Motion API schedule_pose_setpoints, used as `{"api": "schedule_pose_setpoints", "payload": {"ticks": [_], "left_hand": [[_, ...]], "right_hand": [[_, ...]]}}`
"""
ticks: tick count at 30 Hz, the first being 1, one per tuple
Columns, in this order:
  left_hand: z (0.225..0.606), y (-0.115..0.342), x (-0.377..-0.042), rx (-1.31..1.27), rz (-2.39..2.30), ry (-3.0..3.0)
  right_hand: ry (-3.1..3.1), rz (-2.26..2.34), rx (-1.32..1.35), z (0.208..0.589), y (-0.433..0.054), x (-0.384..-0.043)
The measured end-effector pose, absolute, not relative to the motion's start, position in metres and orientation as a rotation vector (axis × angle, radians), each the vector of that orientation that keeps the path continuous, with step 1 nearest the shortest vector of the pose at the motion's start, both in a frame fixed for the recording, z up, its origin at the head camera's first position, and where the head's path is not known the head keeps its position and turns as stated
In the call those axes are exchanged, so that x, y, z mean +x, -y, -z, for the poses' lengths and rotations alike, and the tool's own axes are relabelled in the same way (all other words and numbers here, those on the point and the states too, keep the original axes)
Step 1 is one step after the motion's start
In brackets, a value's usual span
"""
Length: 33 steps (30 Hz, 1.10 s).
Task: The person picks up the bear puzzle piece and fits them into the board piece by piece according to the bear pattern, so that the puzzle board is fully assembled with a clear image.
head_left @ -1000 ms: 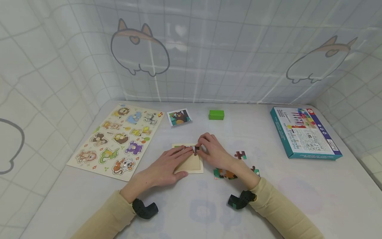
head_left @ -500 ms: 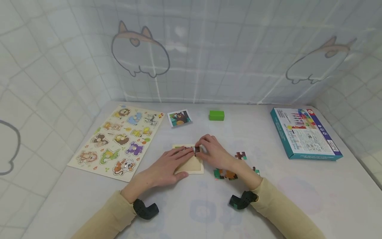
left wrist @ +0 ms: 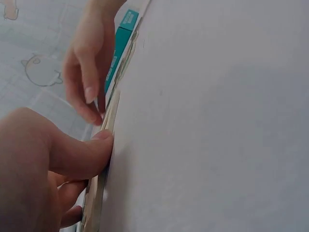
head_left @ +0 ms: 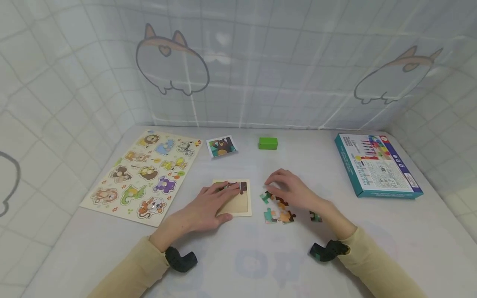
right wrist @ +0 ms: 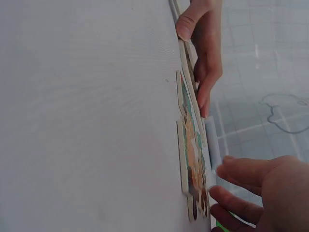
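head view: the small square tray of pale wood [head_left: 240, 205] lies on the white table surface [head_left: 216, 256], with dark brown jigsaw pieces [head_left: 244, 187] along its far side. the left hand [head_left: 208, 207] rests across tray and pieces, fingers almost straight, gripping nothing. the right hand [head_left: 290, 188] is over the loose flat jigsaw pieces with orange, brown and green print [head_left: 285, 216], just right of the tray; it hides some of them. farther off are the green rectangular block [head_left: 268, 143], the picture card with a bear [head_left: 222, 146], the large pale board of animal figures [head_left: 149, 191] and the teal and white cardboard box [head_left: 380, 165]; these do not stand in the way.

left wrist view: the left thumb touches the tray's edge. the tray seems light and stiff, and could slide, so its rim is the good place for holding.

right wrist view: the right fingers are loosely bent and parted, and i see no piece between them. the loose pieces look thin and stiff, probably light, so pinching their side edges should suit best.
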<state>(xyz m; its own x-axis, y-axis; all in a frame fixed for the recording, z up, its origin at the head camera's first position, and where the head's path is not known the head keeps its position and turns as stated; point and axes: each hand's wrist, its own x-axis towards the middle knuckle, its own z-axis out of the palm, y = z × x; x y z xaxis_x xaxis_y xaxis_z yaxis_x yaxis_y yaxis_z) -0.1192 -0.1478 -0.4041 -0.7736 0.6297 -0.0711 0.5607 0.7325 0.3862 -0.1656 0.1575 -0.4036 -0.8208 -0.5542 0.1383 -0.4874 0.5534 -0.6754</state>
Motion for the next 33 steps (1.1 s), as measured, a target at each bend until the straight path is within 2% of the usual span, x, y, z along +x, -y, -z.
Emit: {"api": "schedule_pose_setpoints", "payload": {"ticks": [8, 33], "left_hand": [[0.405, 0.146, -0.120, 0.943, -0.510, -2.741], [0.408, 0.145, -0.119, 0.975, -0.572, -2.764]], "right_hand": [[-2.656, 1.125, -0.954, 0.415, -0.168, -0.163], [-2.690, 1.077, -0.997, 0.417, -0.164, -0.160]]}}
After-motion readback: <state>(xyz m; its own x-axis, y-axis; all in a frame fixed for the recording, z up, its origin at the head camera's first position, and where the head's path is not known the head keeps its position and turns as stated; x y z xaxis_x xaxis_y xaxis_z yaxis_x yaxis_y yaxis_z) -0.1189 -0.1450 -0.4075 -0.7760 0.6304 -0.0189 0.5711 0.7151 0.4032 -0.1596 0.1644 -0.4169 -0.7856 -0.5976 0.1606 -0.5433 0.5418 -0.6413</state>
